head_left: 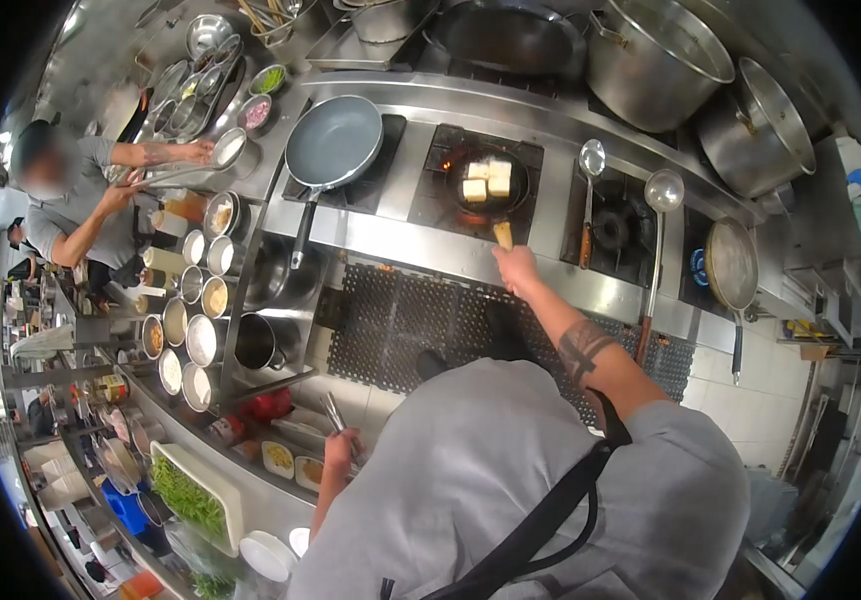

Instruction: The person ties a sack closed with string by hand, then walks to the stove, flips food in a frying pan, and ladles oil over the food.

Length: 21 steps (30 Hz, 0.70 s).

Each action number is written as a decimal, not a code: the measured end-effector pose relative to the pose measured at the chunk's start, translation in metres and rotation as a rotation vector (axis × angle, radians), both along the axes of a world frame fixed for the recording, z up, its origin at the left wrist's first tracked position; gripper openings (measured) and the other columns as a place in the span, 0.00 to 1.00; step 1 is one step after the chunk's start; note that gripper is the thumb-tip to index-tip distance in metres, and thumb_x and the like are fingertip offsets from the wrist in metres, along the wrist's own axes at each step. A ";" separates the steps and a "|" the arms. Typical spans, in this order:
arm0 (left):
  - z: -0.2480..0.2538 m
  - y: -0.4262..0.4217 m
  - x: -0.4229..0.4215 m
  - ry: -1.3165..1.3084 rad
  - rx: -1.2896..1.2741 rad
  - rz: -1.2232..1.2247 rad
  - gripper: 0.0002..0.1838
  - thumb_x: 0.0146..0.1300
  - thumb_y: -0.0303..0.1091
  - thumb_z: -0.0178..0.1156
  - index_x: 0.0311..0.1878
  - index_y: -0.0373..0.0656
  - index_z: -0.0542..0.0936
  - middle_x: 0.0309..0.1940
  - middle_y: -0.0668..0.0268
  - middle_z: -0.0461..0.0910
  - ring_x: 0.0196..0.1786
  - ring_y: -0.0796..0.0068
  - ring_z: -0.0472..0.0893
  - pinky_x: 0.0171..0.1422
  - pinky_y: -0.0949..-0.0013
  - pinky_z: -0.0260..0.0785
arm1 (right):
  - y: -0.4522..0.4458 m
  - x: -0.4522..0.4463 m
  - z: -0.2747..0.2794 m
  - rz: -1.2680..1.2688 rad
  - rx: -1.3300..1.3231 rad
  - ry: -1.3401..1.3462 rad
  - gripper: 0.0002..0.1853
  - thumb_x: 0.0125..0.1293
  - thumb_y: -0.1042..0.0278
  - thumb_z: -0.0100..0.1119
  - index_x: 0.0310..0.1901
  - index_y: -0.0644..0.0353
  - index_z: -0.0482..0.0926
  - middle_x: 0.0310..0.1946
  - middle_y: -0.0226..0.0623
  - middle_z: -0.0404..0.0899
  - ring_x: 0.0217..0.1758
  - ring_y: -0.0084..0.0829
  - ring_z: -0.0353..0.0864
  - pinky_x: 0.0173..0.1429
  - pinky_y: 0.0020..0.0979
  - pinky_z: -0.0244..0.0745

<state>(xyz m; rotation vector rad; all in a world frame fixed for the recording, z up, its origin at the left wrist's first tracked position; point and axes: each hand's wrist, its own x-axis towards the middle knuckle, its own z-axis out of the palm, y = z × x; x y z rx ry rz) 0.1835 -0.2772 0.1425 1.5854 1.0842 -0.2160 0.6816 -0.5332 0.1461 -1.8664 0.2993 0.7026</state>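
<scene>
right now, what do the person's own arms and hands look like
The right arm has a short grey fabric sleeve and dark, banded tattoo markings. The right hand and left hand show no gloves. The left forearm is partly hidden, its sleeve unclear.

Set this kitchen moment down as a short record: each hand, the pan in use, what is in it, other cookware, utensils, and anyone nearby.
Right hand: grips the handle of the black pan
Pan contents: pale blocks
Heat: orange glow at the pan's edge
Left hand: holds metal tongs, away from the stove
Other cookware: grey pan to the left; large pots behind, to the right
Utensils: two ladles right of the black pan
Nearby: another person, at far left
</scene>
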 end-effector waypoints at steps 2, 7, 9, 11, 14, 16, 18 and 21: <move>-0.004 0.000 -0.004 0.029 -0.040 0.049 0.06 0.56 0.30 0.62 0.32 0.40 0.75 0.18 0.66 0.72 0.19 0.68 0.74 0.23 0.64 0.66 | 0.002 0.003 -0.002 0.011 0.016 -0.025 0.17 0.68 0.59 0.60 0.30 0.65 0.73 0.14 0.31 0.66 0.11 0.26 0.65 0.12 0.32 0.54; -0.002 -0.006 0.026 0.160 -0.187 0.312 0.06 0.57 0.30 0.63 0.34 0.41 0.75 0.19 0.68 0.72 0.19 0.73 0.73 0.22 0.66 0.65 | -0.009 0.000 -0.013 0.019 0.101 0.047 0.18 0.67 0.56 0.63 0.31 0.64 0.74 0.15 0.30 0.68 0.12 0.25 0.67 0.13 0.31 0.56; -0.004 -0.008 0.054 0.132 -0.112 0.225 0.07 0.58 0.31 0.63 0.35 0.41 0.75 0.19 0.69 0.72 0.19 0.75 0.72 0.22 0.67 0.64 | -0.006 -0.002 -0.015 0.031 0.084 0.012 0.18 0.66 0.56 0.64 0.34 0.65 0.74 0.17 0.30 0.70 0.14 0.26 0.69 0.15 0.31 0.61; -0.012 -0.012 0.092 0.061 0.001 0.069 0.08 0.60 0.33 0.63 0.36 0.40 0.75 0.20 0.69 0.74 0.20 0.79 0.72 0.23 0.70 0.63 | -0.012 -0.008 -0.019 0.041 0.052 -0.016 0.18 0.66 0.55 0.65 0.36 0.65 0.75 0.19 0.31 0.71 0.17 0.27 0.72 0.18 0.32 0.65; 0.025 -0.041 0.181 -0.083 -0.225 0.120 0.12 0.62 0.37 0.66 0.41 0.41 0.75 0.26 0.68 0.77 0.28 0.76 0.77 0.33 0.69 0.71 | -0.027 -0.019 -0.018 0.161 -0.138 -0.267 0.19 0.65 0.56 0.67 0.43 0.65 0.75 0.25 0.31 0.76 0.25 0.27 0.77 0.31 0.31 0.75; 0.019 -0.068 0.228 -0.339 -0.633 0.265 0.17 0.67 0.44 0.65 0.47 0.40 0.75 0.36 0.65 0.79 0.40 0.74 0.79 0.49 0.68 0.73 | -0.040 -0.038 0.004 0.269 -0.360 -1.067 0.21 0.64 0.56 0.68 0.46 0.67 0.75 0.36 0.42 0.83 0.33 0.33 0.83 0.41 0.34 0.79; 0.052 -0.101 0.281 -0.362 -0.785 0.243 0.25 0.71 0.53 0.59 0.54 0.38 0.72 0.47 0.63 0.77 0.53 0.73 0.76 0.61 0.66 0.68 | -0.040 -0.067 0.068 0.565 0.023 -0.239 0.22 0.65 0.60 0.68 0.52 0.67 0.74 0.49 0.46 0.80 0.49 0.34 0.82 0.49 0.32 0.79; 0.050 -0.140 0.338 -0.437 -0.993 -0.036 0.33 0.75 0.60 0.48 0.66 0.38 0.67 0.66 0.61 0.68 0.69 0.66 0.64 0.75 0.61 0.52 | -0.032 -0.092 0.097 0.701 0.168 -0.300 0.23 0.70 0.67 0.60 0.64 0.65 0.69 0.56 0.49 0.76 0.61 0.41 0.77 0.60 0.36 0.75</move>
